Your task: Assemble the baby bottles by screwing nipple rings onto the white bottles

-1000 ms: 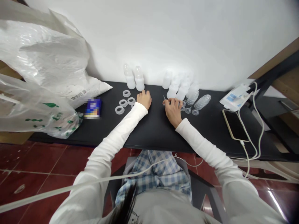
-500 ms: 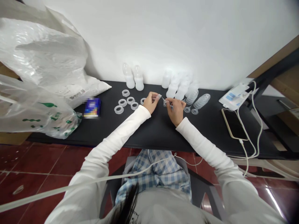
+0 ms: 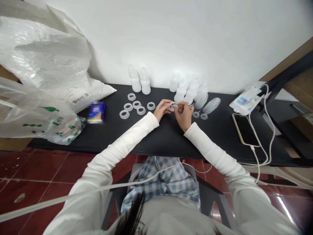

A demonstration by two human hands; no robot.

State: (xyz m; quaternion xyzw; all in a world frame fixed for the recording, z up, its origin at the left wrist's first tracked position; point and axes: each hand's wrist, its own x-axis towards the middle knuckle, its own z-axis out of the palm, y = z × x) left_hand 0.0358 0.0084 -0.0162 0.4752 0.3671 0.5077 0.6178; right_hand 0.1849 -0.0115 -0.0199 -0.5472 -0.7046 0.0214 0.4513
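My left hand (image 3: 163,109) has its fingers closed on the left side of a translucent collar ring (image 3: 171,103), held above the black table. From the other side my right hand (image 3: 184,115) is closed, its fingertips pinching a small clear piece (image 3: 174,108) at the ring's opening. Whether that piece sits inside the ring or just against it I cannot tell. Several loose collar rings (image 3: 124,114) lie left of my hands. Just right of my right hand lie small clear flanged pieces (image 3: 204,116). Behind my hands stand several white bottles (image 3: 180,94).
Two domed, capped bottles (image 3: 145,85) stand by the wall. Stacked clear domed covers (image 3: 211,105) lie at right. Farther right are a phone (image 3: 245,129), a white cable and a white box (image 3: 245,100). Plastic bags (image 3: 44,65) and a blue packet (image 3: 96,112) occupy the left.
My left hand has moved right, up to my right hand. Its ring has turned from edge-on to face up and now meets the clear piece. A loose ring behind my left hand is uncovered.
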